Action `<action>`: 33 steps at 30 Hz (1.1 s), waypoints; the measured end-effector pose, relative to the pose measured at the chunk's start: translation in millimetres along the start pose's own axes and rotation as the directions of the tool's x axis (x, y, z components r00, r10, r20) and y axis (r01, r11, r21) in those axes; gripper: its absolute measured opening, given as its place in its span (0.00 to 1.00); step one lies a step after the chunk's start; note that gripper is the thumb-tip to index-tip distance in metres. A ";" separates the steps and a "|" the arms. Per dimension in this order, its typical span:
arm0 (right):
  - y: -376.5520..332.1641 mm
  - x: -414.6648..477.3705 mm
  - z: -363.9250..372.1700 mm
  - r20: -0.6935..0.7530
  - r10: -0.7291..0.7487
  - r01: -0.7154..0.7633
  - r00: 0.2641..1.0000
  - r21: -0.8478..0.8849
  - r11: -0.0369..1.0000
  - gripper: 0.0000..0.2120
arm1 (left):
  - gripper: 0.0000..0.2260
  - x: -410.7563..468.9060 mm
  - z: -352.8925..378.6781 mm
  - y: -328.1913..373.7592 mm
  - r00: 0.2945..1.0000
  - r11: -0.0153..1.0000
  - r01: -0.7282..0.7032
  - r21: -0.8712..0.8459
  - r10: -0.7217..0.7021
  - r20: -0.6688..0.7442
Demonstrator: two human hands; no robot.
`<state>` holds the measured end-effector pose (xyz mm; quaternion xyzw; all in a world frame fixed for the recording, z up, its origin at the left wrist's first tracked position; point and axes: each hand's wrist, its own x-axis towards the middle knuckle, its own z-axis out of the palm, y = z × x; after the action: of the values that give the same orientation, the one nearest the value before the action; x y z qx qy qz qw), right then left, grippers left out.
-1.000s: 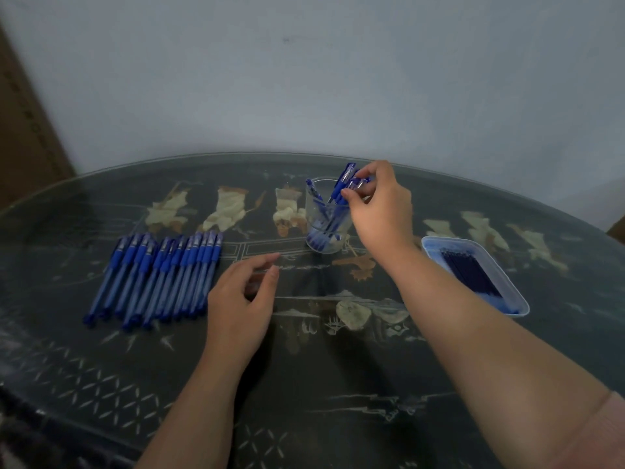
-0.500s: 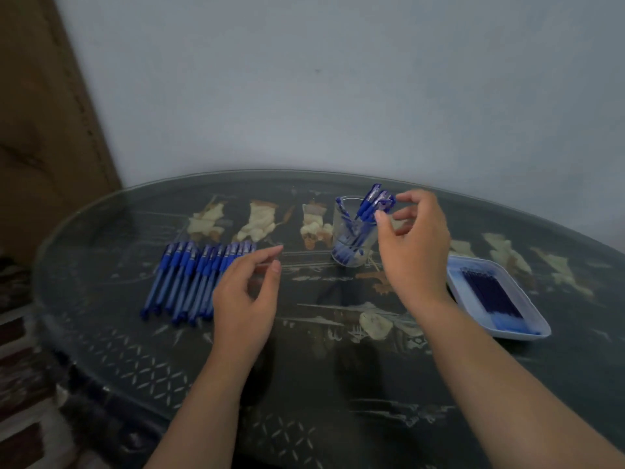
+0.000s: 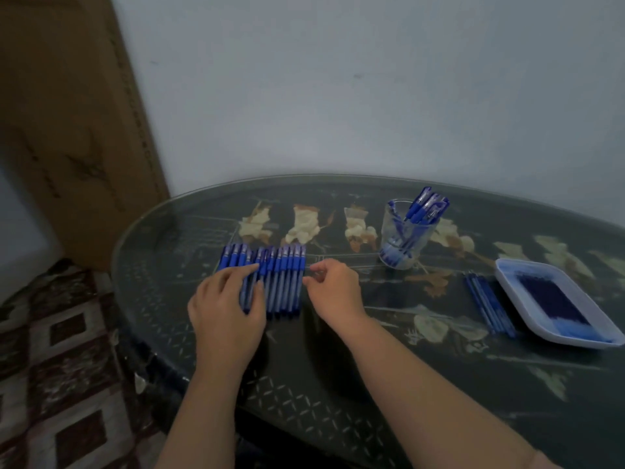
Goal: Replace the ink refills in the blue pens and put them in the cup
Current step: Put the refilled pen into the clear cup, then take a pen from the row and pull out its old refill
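A few pens (image 3: 422,208) stand in the cup (image 3: 392,238) on the far side of the bench (image 3: 338,367), right of the middle, and I'd take those as done. Much more is left. The row (image 3: 287,282) of capped blue pens lies side by side towards the left and clearly outnumbers what's in the cup.

The left hand (image 3: 226,309) lies over the left part of that row with its fingers fairly straight on the barrels. I can't tell if it has picked one out. The right hand (image 3: 334,292) is just beside the row's right end, loosely curled, with nothing visible in it.

At the right, a white tray (image 3: 507,275) holds dark refills (image 3: 551,299). Thin blue sticks (image 3: 488,308) lie on the bench beside it, probably the old refills. To me it looks early on, with the next pen about to be taken.
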<state>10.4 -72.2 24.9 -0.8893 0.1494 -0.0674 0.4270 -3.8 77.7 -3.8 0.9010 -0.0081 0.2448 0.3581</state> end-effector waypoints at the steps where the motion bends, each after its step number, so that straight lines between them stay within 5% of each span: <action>1: -3.3 3.4 4.6 -0.001 0.020 -0.020 1.000 0.009 1.000 0.12 | 0.13 0.3 0.9 -0.3 1.000 1.000 0.006 0.010 -0.006 0.010; 15: -24.9 15.8 17.1 -0.057 0.215 -0.214 0.975 0.019 0.977 0.12 | 0.13 0.6 4.3 -3.6 0.994 0.998 0.052 0.047 -0.057 0.095; 19: -28.8 18.7 15.6 -0.066 0.286 -0.284 0.956 0.035 0.958 0.04 | 0.14 1.2 3.8 -2.5 0.988 0.996 0.077 0.052 -0.083 0.127; 33: -37.0 20.5 19.6 -0.079 0.306 -0.311 0.949 -0.065 0.948 0.14 | 0.15 1.8 3.9 -2.2 0.983 0.994 0.077 0.071 -0.088 0.162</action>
<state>42.3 -42.5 41.4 -0.8679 0.3033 -0.0243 0.3926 -0.1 77.1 -6.8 0.9288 0.0076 0.1545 0.3367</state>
